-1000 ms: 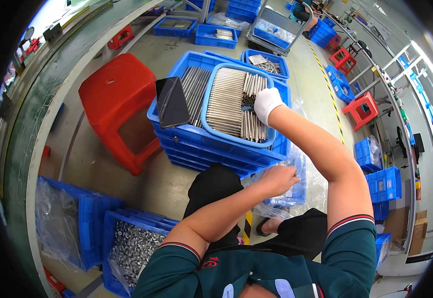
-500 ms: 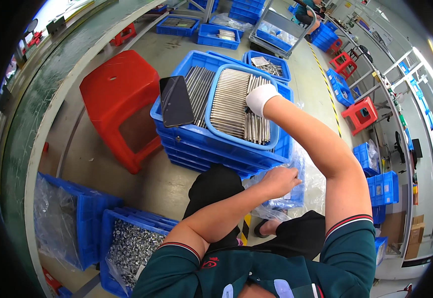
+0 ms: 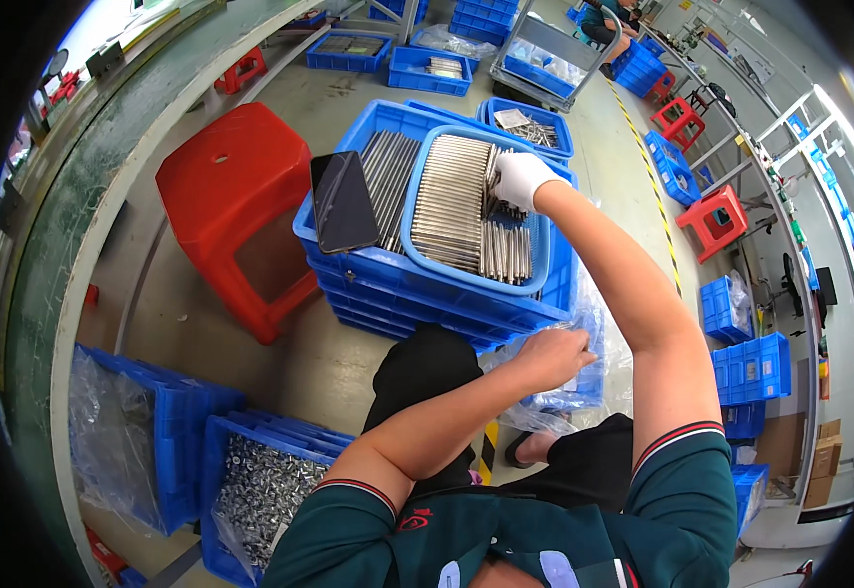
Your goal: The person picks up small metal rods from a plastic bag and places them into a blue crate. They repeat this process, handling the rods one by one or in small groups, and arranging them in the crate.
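My right hand (image 3: pixel 522 182), in a white glove, is closed around some slim metal rods at the far right part of a light-blue tray (image 3: pixel 409 227). Its fingertips are partly hidden. Inside the tray, a long column of silvery rods (image 3: pixel 450 201) lies side by side, and a shorter bundle (image 3: pixel 505 253) sits at the near right. My bare left hand (image 3: pixel 556 357) is held closed over clear plastic (image 3: pixel 545 397), in front of the stacked blue crates; what its fingers pinch is too small to make out.
Left of the tray, darker rods (image 3: pixel 388 181) lie in the top blue crate (image 3: pixel 349 263), with a black phone (image 3: pixel 344 203) on its edge. A red stool (image 3: pixel 236 176) stands at left. A crate of small metal parts (image 3: pixel 265 490) is at lower left. Another crate (image 3: pixel 535 127) stands behind.
My right hand has shifted slightly away and its fingers have turned over the rods, leaving the near right bundle uncovered. My left hand has stayed put.
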`<state>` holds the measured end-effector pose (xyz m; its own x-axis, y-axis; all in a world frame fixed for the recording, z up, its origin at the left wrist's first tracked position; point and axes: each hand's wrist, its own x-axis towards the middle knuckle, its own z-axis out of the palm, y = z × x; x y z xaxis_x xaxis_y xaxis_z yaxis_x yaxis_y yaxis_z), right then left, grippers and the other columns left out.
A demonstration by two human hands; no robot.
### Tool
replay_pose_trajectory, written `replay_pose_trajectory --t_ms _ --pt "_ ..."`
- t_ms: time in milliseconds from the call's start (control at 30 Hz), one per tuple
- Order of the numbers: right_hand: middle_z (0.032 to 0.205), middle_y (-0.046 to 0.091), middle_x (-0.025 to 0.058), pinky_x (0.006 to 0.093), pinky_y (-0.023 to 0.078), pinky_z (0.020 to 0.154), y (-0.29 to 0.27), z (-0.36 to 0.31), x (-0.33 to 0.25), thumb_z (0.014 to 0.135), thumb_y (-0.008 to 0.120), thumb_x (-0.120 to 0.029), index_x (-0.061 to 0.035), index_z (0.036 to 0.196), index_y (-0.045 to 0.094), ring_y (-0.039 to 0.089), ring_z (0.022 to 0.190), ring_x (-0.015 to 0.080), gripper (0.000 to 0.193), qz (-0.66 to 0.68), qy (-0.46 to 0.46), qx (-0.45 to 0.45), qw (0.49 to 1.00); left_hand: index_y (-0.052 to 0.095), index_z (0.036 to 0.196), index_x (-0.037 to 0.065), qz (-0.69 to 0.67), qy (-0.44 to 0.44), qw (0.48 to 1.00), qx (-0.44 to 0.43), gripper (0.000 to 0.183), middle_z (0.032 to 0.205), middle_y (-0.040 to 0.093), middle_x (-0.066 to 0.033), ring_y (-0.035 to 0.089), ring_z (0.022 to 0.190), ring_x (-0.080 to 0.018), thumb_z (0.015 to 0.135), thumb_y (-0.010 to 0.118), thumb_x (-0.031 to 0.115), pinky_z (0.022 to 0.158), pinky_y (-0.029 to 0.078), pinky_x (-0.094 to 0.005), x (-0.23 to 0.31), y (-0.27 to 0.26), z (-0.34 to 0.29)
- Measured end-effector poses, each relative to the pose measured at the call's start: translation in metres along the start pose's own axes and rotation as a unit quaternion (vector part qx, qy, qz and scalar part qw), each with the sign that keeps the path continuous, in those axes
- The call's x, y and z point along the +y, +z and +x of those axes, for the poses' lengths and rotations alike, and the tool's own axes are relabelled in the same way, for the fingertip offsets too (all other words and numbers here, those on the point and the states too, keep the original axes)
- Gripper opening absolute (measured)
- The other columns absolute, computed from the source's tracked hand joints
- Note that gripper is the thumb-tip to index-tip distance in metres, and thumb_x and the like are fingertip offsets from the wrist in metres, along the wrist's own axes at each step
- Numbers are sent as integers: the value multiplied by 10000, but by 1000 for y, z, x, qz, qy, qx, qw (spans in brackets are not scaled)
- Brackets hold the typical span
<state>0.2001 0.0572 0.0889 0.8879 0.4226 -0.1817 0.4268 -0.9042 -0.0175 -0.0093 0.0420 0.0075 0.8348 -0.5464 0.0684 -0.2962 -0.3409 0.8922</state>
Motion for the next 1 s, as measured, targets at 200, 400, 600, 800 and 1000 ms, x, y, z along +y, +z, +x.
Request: replay_pose_trajectory --t_ms 200,400,600,800,1000 --pt "901 646 268 406 507 809 10 -1 3 751 546 -117 30 924 675 650 866 361 261 45 1 70 997 578 925 21 0 9 1000 6 297 867 638 -214 597 857 -395 888 551 315 731 444 -488 0 0 0" --pt "883 651 231 413 491 817 37 6 22 736 614 -160 7 896 634 630 883 365 232 221 49 136 964 568 908 4 16 5 1000 -13 289 860 633 -220 592 850 -400 890 555 293 715 440 -488 8 -4 -2" --pt "945 629 224 411 462 849 38 -8 12 719 624 -115 -15 910 583 588 954 387 220 215 30 234 948 577 926 -4 10 -1 1000 -14 292 851 634 -227 599 839 -405 890 556 285 715 443 -488 7 -3 -2" --pt "945 631 219 403 468 835 47 -4 17 715 622 -95 -23 929 595 596 939 379 228 221 7 231 947 589 956 -9 2 -4 1000 -16 305 853 639 -233 608 846 -398 891 556 288 729 454 -477 6 0 1" --pt "982 641 202 369 479 842 49 -7 26 725 629 -82 -20 1008 607 615 942 336 292 232 -22 244 941 587 956 -10 19 -8 999 -31 311 857 638 -239 611 842 -400 894 553 293 732 456 -476 8 0 2"
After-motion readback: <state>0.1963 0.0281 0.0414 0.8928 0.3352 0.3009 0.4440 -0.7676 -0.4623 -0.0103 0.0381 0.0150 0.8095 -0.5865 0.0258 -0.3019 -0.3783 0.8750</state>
